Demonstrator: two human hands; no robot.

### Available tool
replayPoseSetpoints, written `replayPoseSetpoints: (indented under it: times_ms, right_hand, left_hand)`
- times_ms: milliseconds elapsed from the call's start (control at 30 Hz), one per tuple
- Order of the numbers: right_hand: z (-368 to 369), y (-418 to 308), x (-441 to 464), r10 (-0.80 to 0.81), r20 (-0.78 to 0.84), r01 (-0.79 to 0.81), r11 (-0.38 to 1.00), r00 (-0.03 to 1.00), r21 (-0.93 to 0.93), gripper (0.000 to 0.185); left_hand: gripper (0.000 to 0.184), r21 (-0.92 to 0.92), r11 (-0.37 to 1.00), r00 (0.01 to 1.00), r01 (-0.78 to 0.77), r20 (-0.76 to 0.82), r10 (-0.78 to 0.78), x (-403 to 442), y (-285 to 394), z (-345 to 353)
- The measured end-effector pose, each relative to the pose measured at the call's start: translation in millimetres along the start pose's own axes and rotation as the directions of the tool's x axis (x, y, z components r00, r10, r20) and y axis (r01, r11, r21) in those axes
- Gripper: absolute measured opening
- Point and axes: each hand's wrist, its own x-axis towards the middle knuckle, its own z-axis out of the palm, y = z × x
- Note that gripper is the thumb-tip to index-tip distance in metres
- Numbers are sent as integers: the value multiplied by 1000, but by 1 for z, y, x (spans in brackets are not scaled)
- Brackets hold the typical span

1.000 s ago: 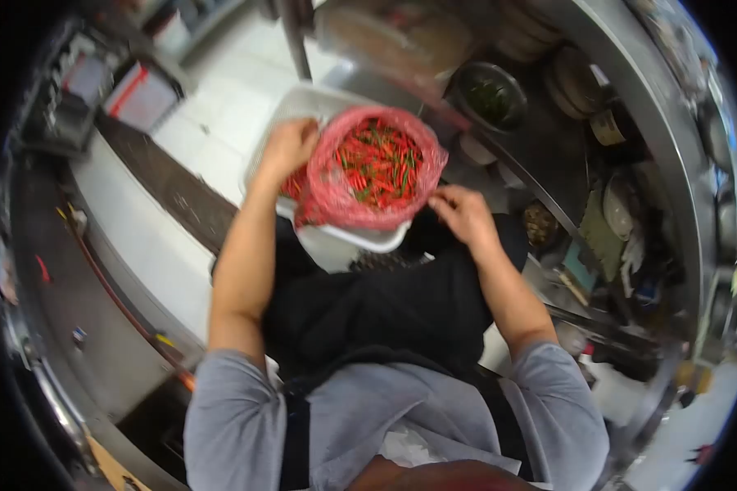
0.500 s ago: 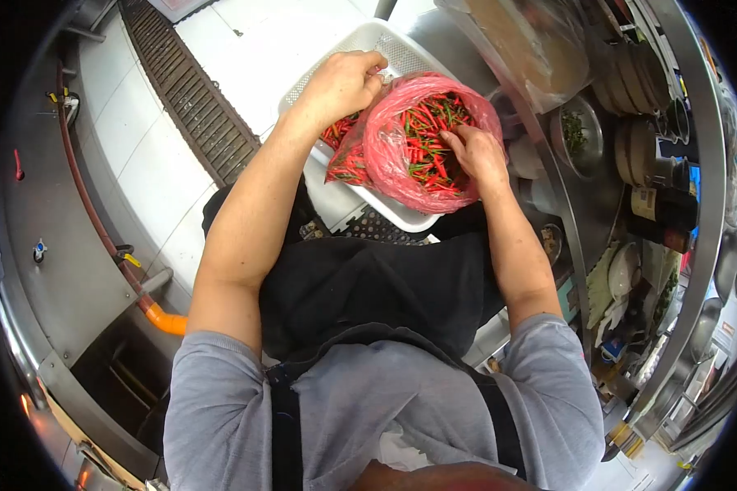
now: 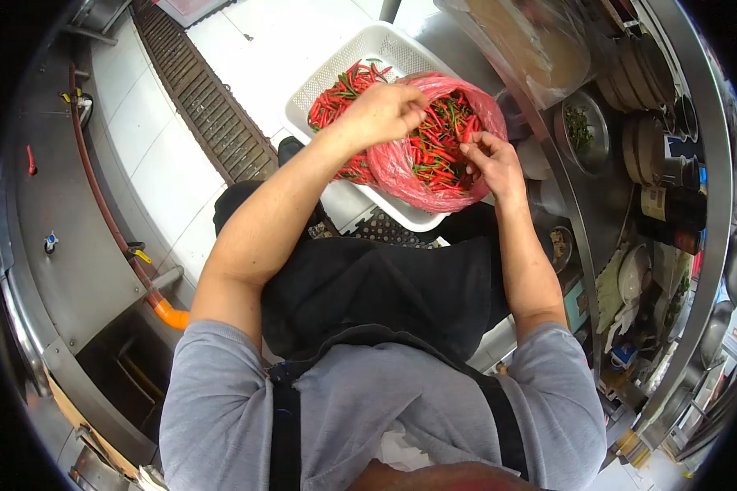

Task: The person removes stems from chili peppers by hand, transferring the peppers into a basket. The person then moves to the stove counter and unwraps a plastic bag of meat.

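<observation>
A pink plastic bag (image 3: pixel 395 170), its mouth open, is full of red and green chilies (image 3: pixel 436 164). It rests on a white perforated basket (image 3: pixel 303 86), where more loose chilies (image 3: pixel 329 102) lie to the left of the bag. My left hand (image 3: pixel 389 113) is over the bag's left rim, fingers curled together; what they pinch, if anything, is too small to name. Over the right side of the bag's mouth, my right hand (image 3: pixel 491 164) has thumb and fingertips together on a red chili (image 3: pixel 470 129).
A floor drain grate (image 3: pixel 201 94) runs at the upper left. Steel shelving (image 3: pixel 577 237) on the right holds a metal bowl of greens (image 3: pixel 580 131), stacked dishes and bottles. A steel counter (image 3: pixel 65 229) with an orange pipe (image 3: pixel 170 314) stands at left.
My left hand has moved right and down from the basket's side to the bag's mouth. My right hand has lifted a little off the chilies. More loose chilies show in the basket.
</observation>
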Motion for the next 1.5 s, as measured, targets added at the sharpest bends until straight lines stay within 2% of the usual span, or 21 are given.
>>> replayPoseSetpoints:
  times_ms: [67, 100, 167, 233, 300, 400, 500, 567, 633, 667, 700, 767, 833, 933, 1033, 1067, 1100, 1167, 1233, 1300, 1500]
  right_hand:
    - [6, 0, -2, -12, -9, 12, 998, 1000, 56, 16]
    - [9, 1, -2, -40, 11, 40, 999, 999, 11, 17]
    - [17, -2, 1, -92, 51, 92, 996, 994, -8, 19]
    - [19, -8, -3, -382, -5, 360, 877, 924, -319, 21]
    - [20, -8, -3, -386, -67, 355, 894, 920, -274, 14]
    - [17, -27, -13, -424, -22, 397, 864, 905, -308, 17]
    - [17, -6, -5, -593, -34, 555, 771, 805, -312, 12]
    - [20, -23, -19, -220, -81, 219, 976, 972, -19, 9]
    - [21, -32, -22, -427, -70, 413, 898, 902, -154, 8]
    - [21, -44, -28, -637, -42, 589, 734, 770, -339, 8]
    - [23, -41, -26, -690, -6, 639, 672, 723, -374, 7]
    - [27, -42, -32, -734, 46, 682, 604, 678, -413, 6]
    - [28, -49, -42, -692, 60, 644, 633, 720, -431, 11]
    - [34, -47, -44, -821, 185, 814, 456, 541, -359, 21]
    - [40, -44, -51, -775, 237, 788, 478, 586, -387, 13]
    - [39, -44, -52, -725, 219, 733, 533, 653, -423, 12]
    - [38, -43, -50, -726, 207, 728, 535, 656, -429, 12]
    - [38, -35, -39, -601, -45, 550, 756, 798, -355, 18]
    - [28, -23, -24, -634, -66, 565, 728, 771, -388, 16]
    - [21, -11, -13, -600, 67, 528, 639, 797, -559, 13]
    - [32, -6, -13, -567, 74, 494, 638, 821, -591, 22]
  left_hand:
    - [24, -93, 996, 1000, 10, -3, -11, 2, 8, 15]
    - [25, -86, 995, 999, 43, 24, -41, 4, 19, 18]
    - [25, -223, 969, 993, 105, 77, -90, 7, 15, 36]
    - [26, -150, 989, 1000, -6, 20, 9, 11, 10, 47]
    - [22, -267, 964, 999, -6, -34, -3, 12, 13, 47]
    - [20, -499, 866, 998, -30, -57, 1, 14, 4, 54]
    - [22, -644, 704, 954, 300, 215, -211, 11, 19, 34]
    - [26, -730, 635, 968, 251, 176, -179, 8, 28, 32]
    - [28, -818, 516, 965, 255, 184, -185, 8, 28, 31]
    - [28, -851, 425, 949, 309, 249, -193, 5, 27, 28]
    - [28, -844, 445, 953, 300, 248, -174, 3, 29, 23]
    - [26, -816, 406, 910, 412, 348, -223, -1, 31, 17]
    - [26, -784, 433, 895, 445, 397, -202, -5, 32, 14]
    - [25, -708, 487, 855, 511, 477, -203, -7, 33, 14]
    - [22, -638, 550, 836, 539, 487, -253, -8, 34, 9]
    - [21, -648, 565, 859, 512, 395, -326, -7, 34, 6]
    - [21, -654, 580, 870, 486, 297, -393, -6, 32, 3]
    - [26, -730, 553, 895, 403, 189, -403, -5, 21, -4]
    - [31, -812, 441, 872, 382, 158, -463, -2, 12, -7]
    - [32, -816, 438, 869, 377, 148, -473, 0, 11, -6]
    - [30, -763, 488, 866, 423, 182, -466, 1, 13, 3]
